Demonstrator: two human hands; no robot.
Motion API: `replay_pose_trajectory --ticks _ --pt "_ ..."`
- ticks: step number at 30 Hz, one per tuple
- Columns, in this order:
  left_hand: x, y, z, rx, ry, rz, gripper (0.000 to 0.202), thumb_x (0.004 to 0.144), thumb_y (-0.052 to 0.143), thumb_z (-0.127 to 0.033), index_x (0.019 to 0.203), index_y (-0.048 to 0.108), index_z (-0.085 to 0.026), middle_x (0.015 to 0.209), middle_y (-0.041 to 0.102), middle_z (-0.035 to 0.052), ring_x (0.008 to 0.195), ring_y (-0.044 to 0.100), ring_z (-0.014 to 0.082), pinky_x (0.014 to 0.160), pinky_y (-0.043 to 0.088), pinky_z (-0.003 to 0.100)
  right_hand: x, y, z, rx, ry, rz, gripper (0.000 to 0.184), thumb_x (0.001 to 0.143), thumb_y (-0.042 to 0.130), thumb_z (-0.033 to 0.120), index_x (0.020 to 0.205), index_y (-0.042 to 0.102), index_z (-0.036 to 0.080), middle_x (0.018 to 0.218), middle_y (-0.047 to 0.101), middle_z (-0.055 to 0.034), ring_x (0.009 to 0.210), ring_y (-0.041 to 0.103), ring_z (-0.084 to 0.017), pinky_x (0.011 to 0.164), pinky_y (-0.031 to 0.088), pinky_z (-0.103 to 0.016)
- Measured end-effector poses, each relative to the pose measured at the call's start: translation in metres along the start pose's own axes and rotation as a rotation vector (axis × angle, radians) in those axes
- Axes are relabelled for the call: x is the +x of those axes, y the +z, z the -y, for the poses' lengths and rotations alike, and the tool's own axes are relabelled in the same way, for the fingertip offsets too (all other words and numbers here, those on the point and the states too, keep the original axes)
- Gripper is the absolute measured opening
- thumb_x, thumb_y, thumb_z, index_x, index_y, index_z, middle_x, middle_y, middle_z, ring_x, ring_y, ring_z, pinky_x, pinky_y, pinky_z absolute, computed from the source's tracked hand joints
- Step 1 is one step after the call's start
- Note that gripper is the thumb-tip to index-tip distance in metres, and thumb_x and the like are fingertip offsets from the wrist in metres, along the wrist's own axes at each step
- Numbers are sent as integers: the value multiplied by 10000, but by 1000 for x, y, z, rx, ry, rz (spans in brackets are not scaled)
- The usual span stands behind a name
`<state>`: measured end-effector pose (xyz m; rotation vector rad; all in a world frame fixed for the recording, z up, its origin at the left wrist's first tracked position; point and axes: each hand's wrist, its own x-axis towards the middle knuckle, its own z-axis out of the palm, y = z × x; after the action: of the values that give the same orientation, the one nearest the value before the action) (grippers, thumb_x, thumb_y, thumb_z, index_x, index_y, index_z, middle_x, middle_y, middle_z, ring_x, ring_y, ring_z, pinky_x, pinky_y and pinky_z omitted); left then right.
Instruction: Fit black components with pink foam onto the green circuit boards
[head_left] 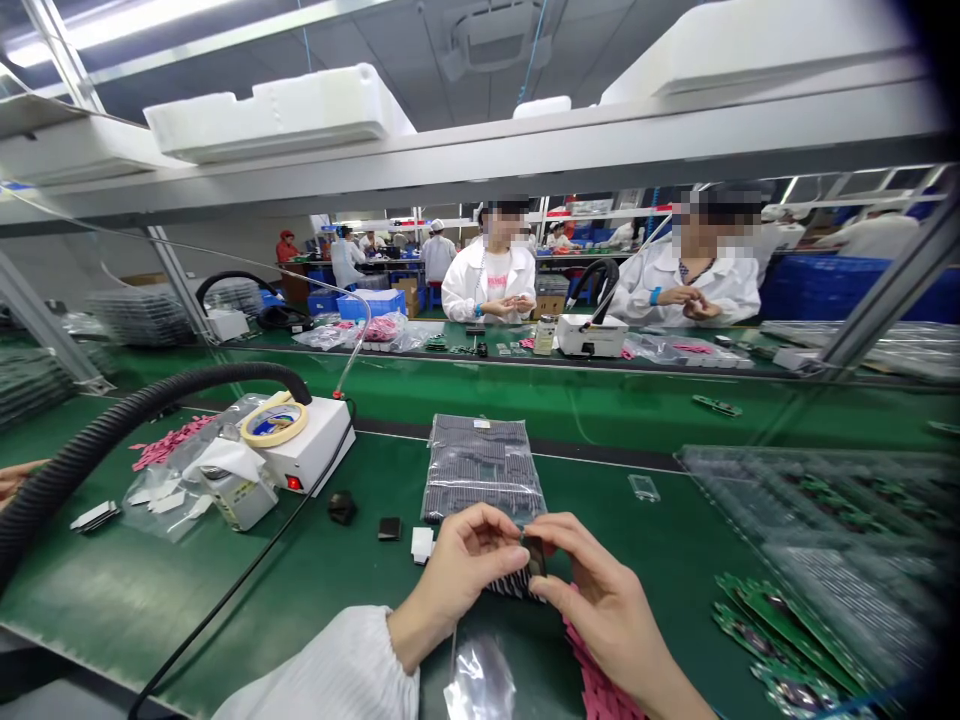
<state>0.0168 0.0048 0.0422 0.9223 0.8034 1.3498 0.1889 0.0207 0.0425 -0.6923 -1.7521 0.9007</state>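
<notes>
Just above the bench, my right hand [600,590] pinches a small dark rectangular piece [536,557] between thumb and fingers. Close against its left edge, my left hand [472,560] has its thumb and fingertips pressed together; what lies between them is hidden. Partly covered by both hands is a row of black-and-white striped parts [511,584]. Behind them lies a clear-wrapped pack of grey strips [484,460]. White squares [422,545] and a dark square [389,529] rest left of my hands. Pink strips [596,675] show beneath my right wrist.
A white box [315,445] with a tape roll [276,422] and black hose [187,385] stands left, beside a bottle [236,495]. Green circuit boards [780,635] and clear trays [825,520] lie right. Two co-workers sit across the line. A shelf [450,165] spans overhead.
</notes>
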Motion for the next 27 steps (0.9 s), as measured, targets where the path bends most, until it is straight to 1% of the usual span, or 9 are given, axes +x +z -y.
replay_pose_trajectory --ticks 5,10,23,27 --pt "0 0 0 8 -4 -3 320 613 919 -279 776 674 -154 707 650 -18 685 572 110 713 436 253 1 0 -1 6 -4 9 188 884 703 297 1066 735 265 1014 664 -71 910 649 -205 776 568 -271" --pt "0 -1 0 7 -9 -2 324 614 917 -281 783 671 -153 731 662 -7 706 584 118 728 443 259 0 0 -2 -2 -2 9 198 883 704 292 1076 733 261 1032 658 -81 938 646 -216 776 569 -278" --pt "0 3 -3 17 -19 -20 362 572 931 -320 762 669 -157 692 652 -14 666 570 117 696 439 261 0 0 1 -25 -9 -3 191 872 708 308 1050 744 249 999 661 -87 868 648 -213 740 580 -291" --pt "0 2 -2 26 -24 -23 375 568 933 -337 768 670 -157 700 660 -7 675 585 126 706 439 268 0 0 0 -20 -10 3 193 873 706 281 1061 738 255 998 656 -80 868 643 -206 744 574 -285"
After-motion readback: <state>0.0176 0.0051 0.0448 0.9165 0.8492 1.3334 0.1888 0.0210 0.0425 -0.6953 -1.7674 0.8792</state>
